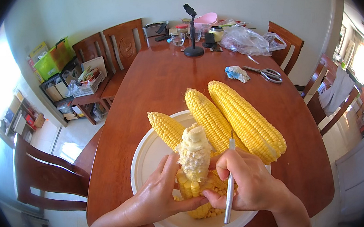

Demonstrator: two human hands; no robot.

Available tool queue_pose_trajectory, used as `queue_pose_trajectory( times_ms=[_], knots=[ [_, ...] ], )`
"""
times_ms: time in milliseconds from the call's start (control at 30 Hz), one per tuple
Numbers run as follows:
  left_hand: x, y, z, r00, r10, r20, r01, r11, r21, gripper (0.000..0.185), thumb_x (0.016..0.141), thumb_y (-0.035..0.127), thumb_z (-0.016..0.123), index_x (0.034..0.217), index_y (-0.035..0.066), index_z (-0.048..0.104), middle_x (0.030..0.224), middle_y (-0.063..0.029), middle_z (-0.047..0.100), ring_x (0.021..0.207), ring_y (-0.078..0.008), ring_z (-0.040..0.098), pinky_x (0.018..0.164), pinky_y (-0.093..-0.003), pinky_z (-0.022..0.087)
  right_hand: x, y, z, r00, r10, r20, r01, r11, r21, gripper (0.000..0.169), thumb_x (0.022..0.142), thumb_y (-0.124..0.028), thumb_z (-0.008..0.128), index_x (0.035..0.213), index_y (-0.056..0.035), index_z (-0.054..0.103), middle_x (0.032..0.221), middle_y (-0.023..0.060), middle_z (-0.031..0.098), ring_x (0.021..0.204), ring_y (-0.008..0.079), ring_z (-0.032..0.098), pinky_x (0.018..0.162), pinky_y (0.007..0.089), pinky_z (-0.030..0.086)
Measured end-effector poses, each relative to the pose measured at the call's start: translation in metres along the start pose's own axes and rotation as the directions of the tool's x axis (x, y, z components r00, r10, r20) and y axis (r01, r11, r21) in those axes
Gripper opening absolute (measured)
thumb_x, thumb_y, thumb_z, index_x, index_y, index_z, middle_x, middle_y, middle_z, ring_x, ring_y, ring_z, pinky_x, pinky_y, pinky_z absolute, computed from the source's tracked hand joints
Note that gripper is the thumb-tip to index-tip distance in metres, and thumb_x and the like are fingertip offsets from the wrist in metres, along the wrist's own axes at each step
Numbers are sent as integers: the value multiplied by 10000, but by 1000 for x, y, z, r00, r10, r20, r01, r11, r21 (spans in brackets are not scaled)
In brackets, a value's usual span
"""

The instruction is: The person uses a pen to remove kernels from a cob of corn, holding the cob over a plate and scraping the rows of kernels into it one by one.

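My left hand (158, 193) grips a partly stripped ear of corn (194, 157), its bare cob end pointing up and rows of kernels left on the lower part. Against that ear's right side are the fingers of my right hand (247, 182), which also holds a slim metal craft knife (229, 197), blade upward. Beneath both hands lies a round white tray (148, 172) with loose kernels (215, 212). Three whole ears rest beyond: a small one (165, 128) at left, a middle one (211, 119), and a large one (247, 119) at right, which reaches past the tray's rim.
Farther back on the wooden table (166, 76) lie a crumpled blue-and-white cloth (236, 73) and scissors (271, 75). A black phone stand (193, 50), glass cups (178, 40), a pink bowl (205, 20) and plastic bags (246, 41) line the far edge. Wooden chairs (123, 42) surround the table.
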State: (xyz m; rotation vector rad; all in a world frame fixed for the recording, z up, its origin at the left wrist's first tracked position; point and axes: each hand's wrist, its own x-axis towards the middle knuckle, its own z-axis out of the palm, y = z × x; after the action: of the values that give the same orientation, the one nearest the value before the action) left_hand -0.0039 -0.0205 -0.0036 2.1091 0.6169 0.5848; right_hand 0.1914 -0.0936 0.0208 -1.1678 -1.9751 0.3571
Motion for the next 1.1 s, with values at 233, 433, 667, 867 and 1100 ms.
queue_pose_trajectory(
  times_ms=[233, 433, 667, 867, 1100],
  knots=[
    [0, 2, 0, 999, -34, 5, 34, 999, -8, 742, 705, 224, 790, 1239, -46, 351, 1085, -187, 469, 963, -289, 561, 731, -335, 527, -3, 12, 6, 987, -158, -15, 156, 981, -117, 363, 694, -109, 743, 824, -79, 406, 698, 52, 502, 638, 253, 527, 560, 358, 416],
    [0, 1, -2, 1000, 11, 15, -12, 999, 30, 736, 702, 218, 790, 1236, -41, 355, 1077, -182, 469, 956, -285, 558, 723, -331, 527, 1, -1, -2, 994, -107, -7, 106, 992, -62, 352, 714, -95, 739, 825, -75, 406, 691, 40, 489, 632, 249, 527, 546, 347, 414],
    [2, 2, 0, 1000, 8, 11, -8, 999, 40, 741, 694, 213, 791, 1237, -39, 355, 1064, -180, 470, 932, -273, 565, 715, -325, 525, 1, -2, 1, 986, -169, -9, 163, 966, -202, 286, 719, -113, 702, 789, -58, 431, 657, 58, 501, 610, 237, 535, 538, 339, 433],
    [1, 4, 0, 1000, 20, 10, -21, 995, 99, 757, 681, 211, 801, 1235, -44, 353, 1039, -182, 478, 908, -269, 575, 698, -320, 525, 0, -8, -2, 976, -214, 36, 214, 927, -308, 236, 722, -95, 663, 774, -43, 439, 596, 64, 497, 568, 220, 550, 543, 329, 455],
    [-2, 1, 4, 997, 37, -63, -32, 997, 76, 771, 674, 227, 812, 1227, -54, 354, 1027, -188, 482, 884, -275, 583, 675, -313, 533, -3, -10, 5, 947, -307, 99, 310, 783, -540, 201, 697, -49, 609, 759, -60, 419, 563, 58, 478, 542, 210, 553, 539, 309, 446]
  ],
)
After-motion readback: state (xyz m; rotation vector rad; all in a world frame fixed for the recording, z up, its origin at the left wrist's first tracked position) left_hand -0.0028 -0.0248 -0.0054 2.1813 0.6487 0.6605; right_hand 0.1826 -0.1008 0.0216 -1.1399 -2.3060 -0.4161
